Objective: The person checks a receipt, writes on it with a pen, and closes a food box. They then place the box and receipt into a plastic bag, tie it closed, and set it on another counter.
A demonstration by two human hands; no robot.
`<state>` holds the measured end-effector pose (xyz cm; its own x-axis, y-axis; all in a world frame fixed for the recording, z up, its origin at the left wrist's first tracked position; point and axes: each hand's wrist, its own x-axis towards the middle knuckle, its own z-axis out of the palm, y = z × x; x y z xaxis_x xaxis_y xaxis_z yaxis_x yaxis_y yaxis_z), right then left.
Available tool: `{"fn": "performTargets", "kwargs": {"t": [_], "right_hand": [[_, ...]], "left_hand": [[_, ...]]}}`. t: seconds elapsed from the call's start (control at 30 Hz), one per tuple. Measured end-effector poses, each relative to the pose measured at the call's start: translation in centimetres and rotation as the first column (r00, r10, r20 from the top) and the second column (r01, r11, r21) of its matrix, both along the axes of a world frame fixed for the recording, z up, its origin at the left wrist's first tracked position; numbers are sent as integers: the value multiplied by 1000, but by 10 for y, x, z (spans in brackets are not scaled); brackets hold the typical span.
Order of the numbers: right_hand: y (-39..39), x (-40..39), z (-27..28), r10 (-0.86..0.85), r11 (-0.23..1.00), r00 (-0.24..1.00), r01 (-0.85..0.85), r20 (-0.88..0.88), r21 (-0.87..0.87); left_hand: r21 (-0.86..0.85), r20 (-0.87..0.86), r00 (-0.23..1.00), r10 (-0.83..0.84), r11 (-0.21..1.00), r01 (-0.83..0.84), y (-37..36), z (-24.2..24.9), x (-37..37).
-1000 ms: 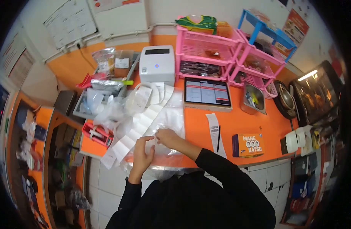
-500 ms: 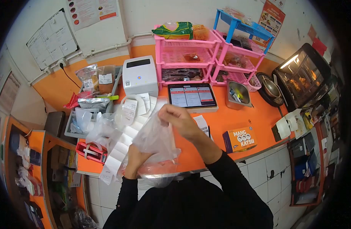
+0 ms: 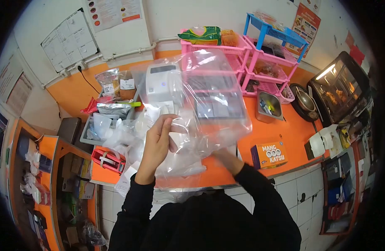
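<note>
A large clear plastic bag is spread open above the counter, and the printer, the tablet and part of the pink rack show through it. My left hand grips the bag near its middle, with the thumb on top and the fingers curled round the film. Low on the right, by the bag's lower edge, is my right hand. It is smeared by motion, so its fingers cannot be made out. Under the bag, the white label printer and the tablet stand on the orange counter.
An orange box lies right of my hands, with a metal container behind it. Pink racks stand at the back and a lit display warmer at far right. Left are a grey tray of packets and a red tape dispenser.
The bunched bag is now spread wide, up and to the right. My left hand has risen and holds it. My right hand has dropped down and right, off the bag's top. The view shifted slightly.
</note>
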<state>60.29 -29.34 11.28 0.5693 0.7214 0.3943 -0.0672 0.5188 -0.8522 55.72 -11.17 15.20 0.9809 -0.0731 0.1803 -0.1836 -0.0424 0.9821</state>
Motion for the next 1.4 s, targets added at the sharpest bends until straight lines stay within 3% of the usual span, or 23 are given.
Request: {"fn": "performTargets", "kwargs": {"t": [0.17, 0.23, 0.27, 0.37, 0.43, 0.53, 0.6, 0.63, 0.73, 0.8, 0.87, 0.93, 1.0, 1.1, 1.23, 1.3, 1.4], "right_hand": [[18, -37, -29, -298, 954, 949, 299, 103, 4], [17, -38, -31, -191, 963, 965, 220, -180, 157], [16, -39, -35, 10, 930, 906, 147, -423, 336], [4, -26, -93, -63, 927, 788, 274, -613, 256], [2, -29, -99, -143, 921, 698, 354, -702, 164], [2, -37, -89, -291, 884, 596, 466, -749, 27], [0, -39, -84, -376, 844, 540, 534, -753, -39], [-1, -41, -79, -460, 830, 584, 550, -669, -90], [-3, -43, -70, -633, 772, 681, 588, -369, -239], [-5, -41, -78, -663, 731, 732, 589, -155, -344], [0, -45, -70, -647, 751, 727, 557, -230, -354], [9, -51, -58, -604, 790, 746, 514, -279, -334], [17, -57, -48, -534, 840, 790, 459, -301, -289], [20, -61, -48, -532, 839, 822, 479, -202, -260], [11, -60, -68, -533, 806, 832, 442, -156, -394], [7, -60, -76, -532, 765, 841, 427, -97, -482], [0, -68, -40, -511, 824, 818, 378, -265, -422]], "left_hand": [[-83, -1, 984, 176, 981, -175, 15, -17, -6], [-100, 37, 964, 265, 960, -260, 15, -21, -13], [-132, 46, 949, 313, 943, -305, 15, -25, -15], [-219, 17, 913, 407, 893, -394, 16, -42, -24], [-252, -61, 913, 404, 879, -406, 25, -52, -35], [-22, 112, 766, 633, 773, -635, 36, -100, -39], [-59, 191, 569, 800, 588, -807, 52, -107, -44], [-84, 225, 454, 862, 482, -872, 58, -107, -45], [-60, 276, 476, 835, 509, -859, 69, -89, -55], [2, 265, 674, 690, 699, -716, 59, -76, -57], [0, 186, 846, 499, 862, -508, 40, -69, -55], [112, 89, 947, 310, 941, -319, 19, -62, -49], [124, 52, 965, 257, 957, -262, 1, -59, -42], [194, 33, 978, 205, 959, -208, -10, -52, -40], [277, -81, 997, 17, 961, 6, -14, -60, -39], [125, -183, 983, 11, 992, 12, -16, -77, -39], [-236, -310, 950, -28, 970, -49, -25, -84, -38]]}}
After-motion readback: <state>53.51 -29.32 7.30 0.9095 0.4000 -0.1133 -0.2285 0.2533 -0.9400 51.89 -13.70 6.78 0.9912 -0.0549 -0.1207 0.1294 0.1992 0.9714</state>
